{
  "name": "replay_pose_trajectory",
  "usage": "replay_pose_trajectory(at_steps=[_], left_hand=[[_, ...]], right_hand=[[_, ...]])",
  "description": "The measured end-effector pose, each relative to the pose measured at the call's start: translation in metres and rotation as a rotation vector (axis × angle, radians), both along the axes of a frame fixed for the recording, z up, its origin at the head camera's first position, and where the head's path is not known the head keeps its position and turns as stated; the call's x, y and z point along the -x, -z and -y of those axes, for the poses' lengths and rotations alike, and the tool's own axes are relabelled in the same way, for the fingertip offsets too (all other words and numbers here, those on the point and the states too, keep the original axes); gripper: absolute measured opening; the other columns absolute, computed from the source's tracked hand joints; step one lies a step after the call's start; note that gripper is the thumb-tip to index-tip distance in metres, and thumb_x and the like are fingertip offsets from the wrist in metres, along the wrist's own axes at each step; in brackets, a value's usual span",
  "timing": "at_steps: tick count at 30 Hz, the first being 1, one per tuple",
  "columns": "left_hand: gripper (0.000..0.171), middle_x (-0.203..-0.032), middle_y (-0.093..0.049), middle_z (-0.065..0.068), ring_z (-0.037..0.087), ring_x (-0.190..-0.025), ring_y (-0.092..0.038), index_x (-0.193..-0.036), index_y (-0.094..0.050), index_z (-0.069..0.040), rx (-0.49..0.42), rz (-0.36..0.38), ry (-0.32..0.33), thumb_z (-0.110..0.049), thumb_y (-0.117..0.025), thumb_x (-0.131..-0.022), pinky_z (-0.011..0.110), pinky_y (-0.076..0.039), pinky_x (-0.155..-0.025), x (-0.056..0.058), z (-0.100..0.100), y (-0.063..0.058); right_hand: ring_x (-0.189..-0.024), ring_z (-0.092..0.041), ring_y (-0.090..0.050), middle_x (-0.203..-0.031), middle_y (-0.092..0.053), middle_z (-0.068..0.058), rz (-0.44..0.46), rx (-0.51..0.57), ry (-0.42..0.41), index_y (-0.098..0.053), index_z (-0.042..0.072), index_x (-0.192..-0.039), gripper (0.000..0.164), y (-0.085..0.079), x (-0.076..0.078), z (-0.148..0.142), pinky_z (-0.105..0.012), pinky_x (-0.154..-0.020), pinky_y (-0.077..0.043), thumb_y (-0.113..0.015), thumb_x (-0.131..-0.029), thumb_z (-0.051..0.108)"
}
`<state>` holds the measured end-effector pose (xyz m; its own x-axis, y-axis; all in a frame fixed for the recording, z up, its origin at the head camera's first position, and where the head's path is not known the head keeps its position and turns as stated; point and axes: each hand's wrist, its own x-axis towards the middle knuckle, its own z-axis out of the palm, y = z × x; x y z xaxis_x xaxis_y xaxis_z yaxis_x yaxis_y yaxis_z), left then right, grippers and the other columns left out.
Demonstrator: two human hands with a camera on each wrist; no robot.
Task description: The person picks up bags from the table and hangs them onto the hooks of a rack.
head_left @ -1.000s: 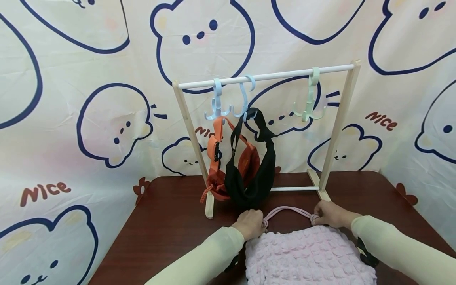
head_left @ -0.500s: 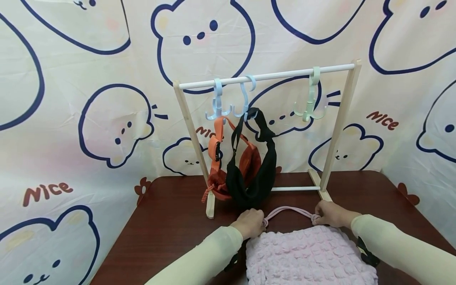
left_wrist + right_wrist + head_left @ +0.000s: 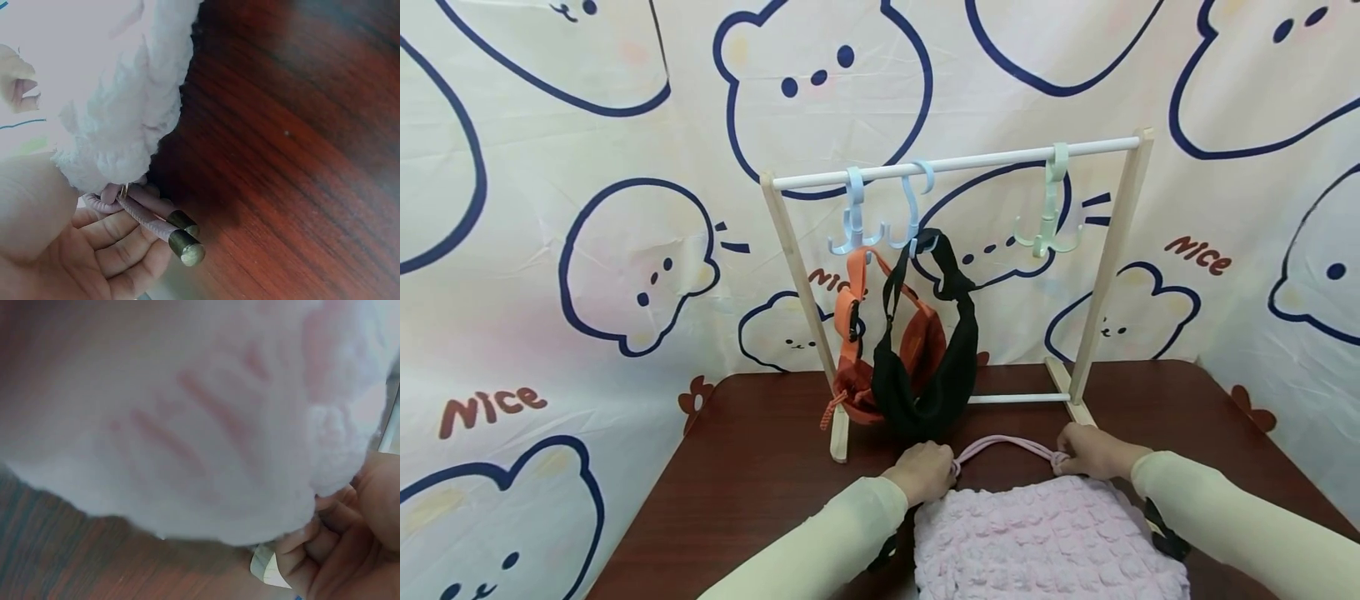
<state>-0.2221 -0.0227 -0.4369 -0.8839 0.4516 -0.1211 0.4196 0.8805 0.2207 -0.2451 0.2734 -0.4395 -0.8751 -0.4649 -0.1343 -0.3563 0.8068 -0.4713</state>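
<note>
A pale pink puffy handbag [image 3: 1045, 542] lies before me at the front of the table, its pink cord handle [image 3: 1003, 438] arching away from me. My left hand [image 3: 925, 472] grips the handle's left end at the bag's top corner. In the left wrist view, two cord ends with brass-coloured caps [image 3: 186, 247] stick out over the curled fingers [image 3: 119, 234]. At the opposite corner my right hand [image 3: 1093, 452] pinches the knotted right end of the handle. In the right wrist view the bag's side [image 3: 206, 437] covers much of the picture, and the fingertips are partly hidden behind it.
Behind the bag stands a wooden rack with a white rail [image 3: 985, 160]. Two light blue hooks [image 3: 855, 212] and a green hook [image 3: 1049, 204] hang from it. An orange bag [image 3: 853, 375] and a black bag [image 3: 925, 400] hang at left. The green hook carries nothing.
</note>
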Motion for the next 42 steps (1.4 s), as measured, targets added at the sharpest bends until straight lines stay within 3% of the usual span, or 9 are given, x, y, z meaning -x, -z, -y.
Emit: replay_pose_trajectory(at_steps=[11, 24, 34, 42], left_hand=[[0.024, -0.066, -0.052, 0.0, 0.013, -0.057, -0.049, -0.079, -0.06, -0.012, -0.038, 0.07, -0.028, -0.023, -0.063, -0.1, 0.026, -0.04, -0.052, 0.0014, 0.0043, 0.0031], [0.018, -0.069, -0.056, -0.001, 0.012, -0.059, -0.05, -0.088, -0.066, -0.01, -0.04, 0.075, -0.031, -0.024, -0.066, -0.099, 0.026, -0.042, -0.055, 0.001, 0.0042, 0.0018], [0.021, -0.067, -0.054, -0.001, 0.011, -0.058, -0.049, -0.084, -0.063, -0.01, -0.064, 0.035, -0.021, -0.025, -0.068, -0.097, 0.026, -0.04, -0.054, -0.0007, 0.007, 0.0007], [0.021, -0.068, -0.054, -0.003, 0.009, -0.057, -0.049, -0.085, -0.063, -0.011, -0.078, 0.01, -0.014, -0.027, -0.066, -0.098, 0.024, -0.041, -0.054, -0.0015, 0.0067, 0.0021]], right_hand=[[-0.063, -0.011, -0.046, -0.069, -0.05, 0.004, -0.047, -0.069, 0.032, -0.061, 0.007, -0.079, 0.018, -0.0024, -0.0024, 0.0038, -0.026, -0.057, -0.037, -0.078, -0.085, 0.01], [-0.058, -0.008, -0.039, -0.062, -0.038, 0.008, -0.05, -0.034, 0.031, -0.053, 0.012, -0.067, 0.03, -0.0023, -0.0044, 0.0003, -0.024, -0.054, -0.03, -0.076, -0.086, 0.012], [-0.059, -0.009, -0.043, -0.063, -0.045, 0.008, -0.083, -0.011, 0.058, -0.059, 0.012, -0.069, 0.025, -0.0085, -0.0062, -0.0012, -0.025, -0.055, -0.034, -0.079, -0.084, 0.014], [-0.061, -0.012, -0.047, -0.067, -0.051, 0.005, -0.05, -0.011, 0.116, -0.062, 0.012, -0.075, 0.02, -0.0093, -0.0091, -0.0037, -0.027, -0.055, -0.037, -0.076, -0.088, 0.017]])
